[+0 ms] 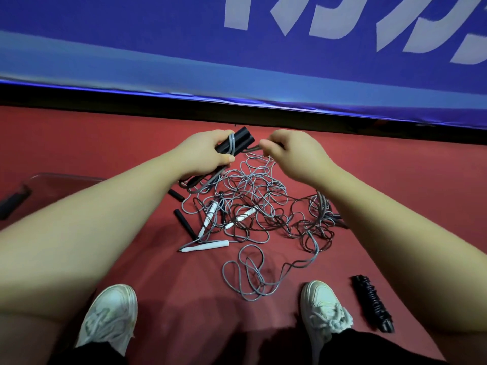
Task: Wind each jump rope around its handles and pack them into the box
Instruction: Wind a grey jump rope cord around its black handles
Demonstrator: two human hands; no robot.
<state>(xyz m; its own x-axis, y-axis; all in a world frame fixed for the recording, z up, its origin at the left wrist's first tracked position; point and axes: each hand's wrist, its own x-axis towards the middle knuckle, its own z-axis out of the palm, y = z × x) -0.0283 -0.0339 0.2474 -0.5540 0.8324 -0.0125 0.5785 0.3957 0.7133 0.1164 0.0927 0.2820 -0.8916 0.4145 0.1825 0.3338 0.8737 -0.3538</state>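
Winding a grey cord (232,144) around a pair of black handles (237,142), seen from the head camera. The left hand (205,154) is closed around the two handles, held side by side and raised above the floor so that the cord can pass round them freely; one turn already lies across them. The right hand (292,154) pinches the cord just beside the handle tips, fingers curled, apparently keeping it taut for the next turn. Both forearms reach forward and converge over the tangled pile of ropes (253,206) on the red floor (105,133). Loose black handles (184,223) and white handles (208,246) lie within the pile, so most ropes appear not yet wound. A finished black bundle (373,302) rests apart, near the right shoe (324,309). The clear box (60,177) stands at the left, partly hidden by the left forearm; its contents cannot be judged.
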